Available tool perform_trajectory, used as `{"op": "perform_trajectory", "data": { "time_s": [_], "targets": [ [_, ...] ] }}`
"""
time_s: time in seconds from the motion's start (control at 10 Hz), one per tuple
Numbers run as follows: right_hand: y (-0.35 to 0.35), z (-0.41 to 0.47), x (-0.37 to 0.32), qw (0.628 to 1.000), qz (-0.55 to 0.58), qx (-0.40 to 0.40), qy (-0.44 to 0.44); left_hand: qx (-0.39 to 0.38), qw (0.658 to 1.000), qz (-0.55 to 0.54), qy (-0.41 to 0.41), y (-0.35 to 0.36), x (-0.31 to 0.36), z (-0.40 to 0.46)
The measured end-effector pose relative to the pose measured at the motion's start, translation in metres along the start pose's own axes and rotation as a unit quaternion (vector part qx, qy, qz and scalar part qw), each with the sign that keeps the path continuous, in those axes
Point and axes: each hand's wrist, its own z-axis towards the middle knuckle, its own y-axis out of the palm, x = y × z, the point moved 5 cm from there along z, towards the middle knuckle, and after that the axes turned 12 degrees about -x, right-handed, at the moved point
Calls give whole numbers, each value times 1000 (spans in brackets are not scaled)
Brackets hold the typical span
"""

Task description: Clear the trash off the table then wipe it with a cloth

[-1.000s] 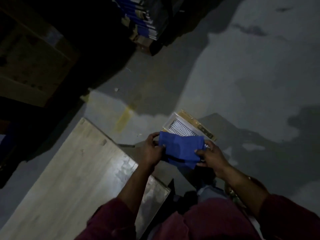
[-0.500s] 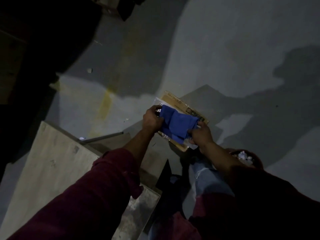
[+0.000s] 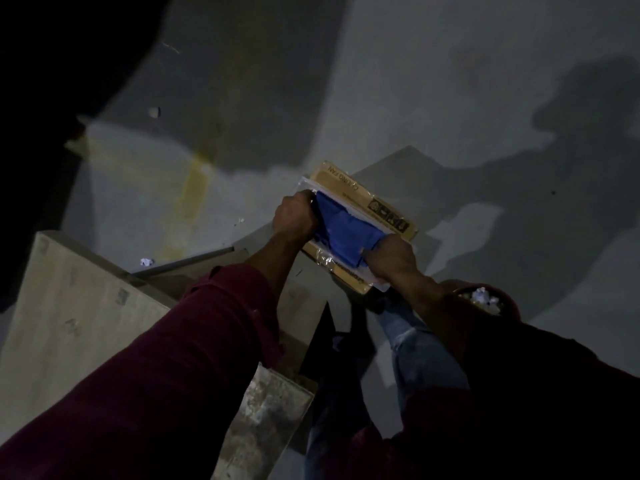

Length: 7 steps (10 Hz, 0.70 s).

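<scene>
Blue cloth (image 3: 346,233) gripped by left hand (image 3: 294,220) and right hand (image 3: 393,259), cardboard box (image 3: 367,199) beneath, table (image 3: 79,323) near.

The person wears maroon long sleeves (image 3: 166,368) and blue jeans (image 3: 415,351).

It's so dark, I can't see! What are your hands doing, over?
Left hand and right hand both grip the folded blue cloth. Cloth held over a flat brown cardboard box. Pale wooden table not yet wiped.

Single head-worn view, looking steeply down, near the hands, over the floor (image 3: 450,81)
</scene>
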Motion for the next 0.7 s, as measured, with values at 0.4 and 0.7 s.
{"op": "perform_trajectory", "data": {
  "time_s": [0.4,0.7],
  "targets": [
    [17,-1,-45,894,-368,-14,-255,-67,966,218,124,42,-3,-13],
    [25,4,-53,867,-418,21,-269,-13,973,192,130,50,-17,-39]
  ]
}}
